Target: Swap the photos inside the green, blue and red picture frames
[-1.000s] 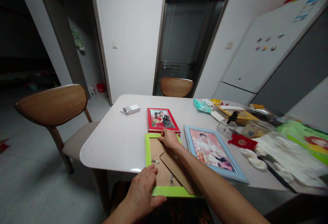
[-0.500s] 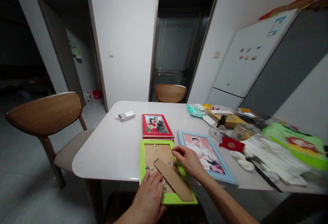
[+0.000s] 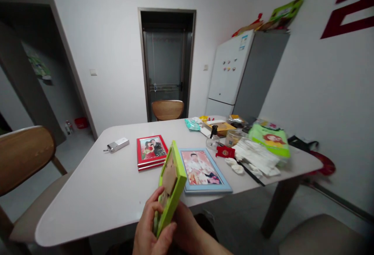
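A lime-green photo frame (image 3: 177,181) is tilted up on edge in front of the table, its brown backing turned toward the left. My left hand (image 3: 150,224) grips its lower part, fingers on the backing and thumb around the near edge. Behind the frame's right side is my right hand (image 3: 187,227); its fingers are hidden by the frame. Just beyond lie a light-blue photo frame (image 3: 226,187) with a picture face up and a red photo frame (image 3: 142,161) stacked on another red one.
A silver device (image 3: 118,145) lies on the white table (image 3: 87,192) at left. At right are a spray bottle (image 3: 212,142), a red packet (image 3: 224,152), white cloths (image 3: 254,155) and a green package (image 3: 270,140). Wooden chairs stand at left (image 3: 26,153) and the far side (image 3: 167,110).
The green frame has gone from lying nearly flat, back up, to standing on edge. My right hand has left its back and moved behind it. The view has swung right.
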### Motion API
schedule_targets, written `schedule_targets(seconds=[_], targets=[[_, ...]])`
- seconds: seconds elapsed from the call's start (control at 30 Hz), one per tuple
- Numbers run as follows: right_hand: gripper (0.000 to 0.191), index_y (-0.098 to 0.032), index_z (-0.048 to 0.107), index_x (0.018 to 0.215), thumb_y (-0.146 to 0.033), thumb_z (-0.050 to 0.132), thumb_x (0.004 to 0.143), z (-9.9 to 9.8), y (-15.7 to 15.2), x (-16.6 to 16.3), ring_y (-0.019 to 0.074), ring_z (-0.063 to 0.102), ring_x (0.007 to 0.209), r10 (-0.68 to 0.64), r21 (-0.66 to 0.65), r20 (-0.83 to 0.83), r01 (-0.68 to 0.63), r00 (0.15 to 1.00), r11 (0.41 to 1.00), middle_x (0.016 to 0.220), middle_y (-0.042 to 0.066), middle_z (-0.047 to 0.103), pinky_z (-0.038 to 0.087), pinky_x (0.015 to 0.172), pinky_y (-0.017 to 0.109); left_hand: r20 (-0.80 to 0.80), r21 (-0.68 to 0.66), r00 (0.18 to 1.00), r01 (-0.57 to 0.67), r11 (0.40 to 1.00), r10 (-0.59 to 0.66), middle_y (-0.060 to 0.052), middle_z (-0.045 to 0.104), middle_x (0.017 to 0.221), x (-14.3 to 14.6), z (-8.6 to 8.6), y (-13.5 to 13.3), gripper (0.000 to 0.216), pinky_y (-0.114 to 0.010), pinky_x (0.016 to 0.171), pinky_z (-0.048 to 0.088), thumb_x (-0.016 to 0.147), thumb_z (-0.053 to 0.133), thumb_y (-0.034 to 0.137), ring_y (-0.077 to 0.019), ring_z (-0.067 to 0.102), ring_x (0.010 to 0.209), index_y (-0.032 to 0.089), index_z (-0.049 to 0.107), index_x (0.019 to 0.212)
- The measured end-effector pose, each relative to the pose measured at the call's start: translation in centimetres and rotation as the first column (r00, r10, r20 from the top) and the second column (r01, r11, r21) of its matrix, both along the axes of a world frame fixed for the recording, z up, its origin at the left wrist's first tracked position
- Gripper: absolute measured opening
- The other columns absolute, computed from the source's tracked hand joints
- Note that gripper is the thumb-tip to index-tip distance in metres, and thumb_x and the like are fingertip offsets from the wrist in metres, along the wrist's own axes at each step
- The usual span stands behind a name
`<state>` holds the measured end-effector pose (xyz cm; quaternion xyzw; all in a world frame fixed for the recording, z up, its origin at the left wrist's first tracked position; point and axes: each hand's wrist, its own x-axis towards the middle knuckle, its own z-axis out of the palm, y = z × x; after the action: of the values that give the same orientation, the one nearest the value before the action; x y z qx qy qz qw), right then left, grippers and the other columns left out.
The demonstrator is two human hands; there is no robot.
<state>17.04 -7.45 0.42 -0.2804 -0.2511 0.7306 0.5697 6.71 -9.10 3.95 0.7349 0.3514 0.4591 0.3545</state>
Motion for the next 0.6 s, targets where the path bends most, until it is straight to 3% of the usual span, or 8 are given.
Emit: schedule_targets(seconds=[0.07, 0.17, 0.27, 0.33, 0.4, 0.5, 0.6], targets=[[0.028, -0.022, 0.054, 0.091, -0.038, 0.054, 0.068, 1.1, 0.2, 0.3, 0.0123, 0.055, 0.064, -0.131, 0.006, -0.043, 0.131, 0.991, 0.991, 0.073, 0.001, 0.059, 0.043, 0.06, 0.024, 0.155, -0.061, 0.988, 0.029, 0.998, -0.019, -0.011, 0.037, 0.128, 1.4, 0.7, 0.0, 0.015, -0.04, 0.09, 0.037, 0.073, 0.05, 0.031, -0.0269, 0.038, 0.115, 0.02, 0.045, 0.08], [0.033, -0.023, 0.051, 0.099, -0.031, 0.056, 0.068, 2.4, 0.9, 3.2, 0.0128, 0.057, 0.073, -0.327, 0.102, -0.047, 0.33, 0.944, 0.938, 0.087, 0.0, 0.061, 0.044, 0.066, 0.024, 0.334, -0.126, 0.943, 0.047, 0.991, -0.002, -0.01, 0.049, 0.115, 3.2, 2.6, 0.8, 0.032, -0.037, 0.087, 0.04, 0.068, 0.058, 0.028, -0.0244, 0.048, 0.106, 0.02, 0.043, 0.095], [0.04, -0.024, 0.047, 0.107, -0.029, 0.054, 0.068, 2.6, 2.2, 8.2, 0.0129, 0.058, 0.068, -0.487, 0.221, 0.13, 0.453, 0.864, 0.864, 0.087, -0.001, 0.062, 0.045, 0.062, 0.025, 0.39, -0.217, 0.913, -0.032, 0.976, 0.117, -0.005, 0.053, 0.11, 4.7, 4.3, 2.5, 0.059, -0.032, 0.083, 0.044, 0.063, 0.064, 0.026, -0.0212, 0.053, 0.099, 0.024, 0.035, 0.114], [0.042, -0.022, 0.045, 0.112, -0.028, 0.048, 0.071, 2.5, 3.1, 12.0, 0.0123, 0.057, 0.059, -0.538, 0.289, 0.452, 0.454, 0.711, 0.843, 0.079, -0.001, 0.063, 0.046, 0.057, 0.025, 0.343, -0.287, 0.93, -0.031, 0.957, 0.133, -0.004, 0.051, 0.114, 5.7, 4.2, 4.1, 0.059, -0.031, 0.085, 0.043, 0.062, 0.064, 0.027, -0.0215, 0.051, 0.101, 0.023, 0.039, 0.115], [0.042, -0.018, 0.043, 0.116, -0.025, 0.041, 0.074, 2.4, 4.1, 15.6, 0.0115, 0.056, 0.055, -0.505, 0.343, 0.79, 0.432, 0.347, 0.834, 0.077, 0.0, 0.063, 0.045, 0.054, 0.024, 0.342, -0.364, 0.939, 0.091, 0.927, 0.043, -0.005, 0.052, 0.114, 6.9, 2.8, 5.8, 0.059, -0.032, 0.086, 0.043, 0.062, 0.065, 0.029, -0.0223, 0.05, 0.103, 0.021, 0.041, 0.115], [0.04, -0.015, 0.05, 0.11, -0.019, 0.045, 0.071, 2.2, 5.6, 19.9, 0.0145, 0.058, 0.064, -0.439, 0.346, 0.89, 0.449, 0.12, 0.824, 0.083, 0.004, 0.064, 0.044, 0.06, 0.026, 0.307, -0.42, 0.949, 0.198, 0.886, -0.067, -0.007, 0.051, 0.117, 8.7, -0.5, 8.1, 0.06, -0.035, 0.089, 0.04, 0.059, 0.066, 0.031, -0.023, 0.047, 0.107, 0.018, 0.043, 0.114], [0.037, -0.015, 0.056, 0.103, -0.016, 0.05, 0.066, 1.6, 6.9, 22.1, 0.0184, 0.056, 0.084, -0.384, 0.354, 0.923, 0.45, -0.027, 0.82, 0.094, 0.006, 0.063, 0.04, 0.075, 0.027, 0.129, -0.408, 0.987, 0.14, 0.902, -0.095, -0.009, 0.051, 0.117, 10.0, -3.3, 9.9, 0.061, -0.036, 0.089, 0.039, 0.06, 0.064, 0.033, -0.0234, 0.048, 0.106, 0.016, 0.043, 0.115]])
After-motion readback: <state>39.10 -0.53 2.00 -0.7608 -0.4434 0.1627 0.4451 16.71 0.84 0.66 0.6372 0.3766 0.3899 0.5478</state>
